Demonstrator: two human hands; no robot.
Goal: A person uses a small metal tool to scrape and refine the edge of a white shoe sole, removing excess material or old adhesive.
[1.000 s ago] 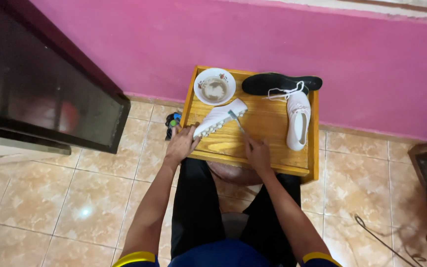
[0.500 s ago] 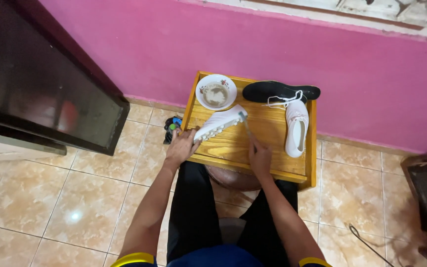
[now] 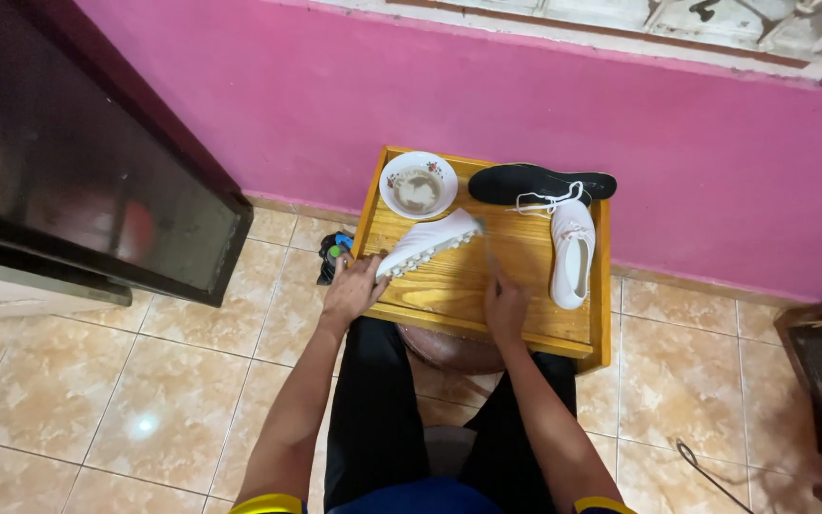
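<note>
Your left hand (image 3: 354, 290) grips the heel of a white sneaker (image 3: 427, 242) lying sole-out on the wooden tray (image 3: 449, 295).

Your right hand (image 3: 504, 303) is closed, just right of that shoe; what it holds is blurred, can't tell. Bowl (image 3: 418, 185) sits beyond the left hand. Second white sneaker (image 3: 573, 252), upright, right of the right hand; black insole (image 3: 535, 181) beyond it, laces across it.

Under both hands, the tray (image 3: 535, 328) is varnished, grainy wood. The left hand (image 3: 354, 290) grips a matt white shoe (image 3: 427, 242). Beyond it sits a glossy ceramic bowl (image 3: 418, 185); floor tiles (image 3: 154, 409) shine.
</note>
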